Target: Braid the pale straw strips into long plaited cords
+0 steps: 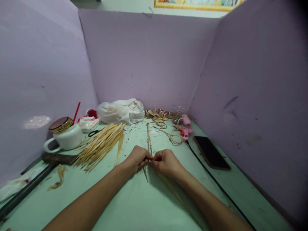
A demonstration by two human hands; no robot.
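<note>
Fingers [147, 155] of both hands [137, 158] [167, 163] pinch a slender, knobbly braid [149, 138], seemingly of dry straw.

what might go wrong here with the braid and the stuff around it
The near end of the thin straw braid is pinched between the fingers of the left hand and right hand, so it might loosen if either grip slips.

The black cable runs close to the right forearm; a sideways sweep could snag it and tug the pink glue gun.

That gun lies beside looped cord, which might tangle if the gun shifts.
</note>
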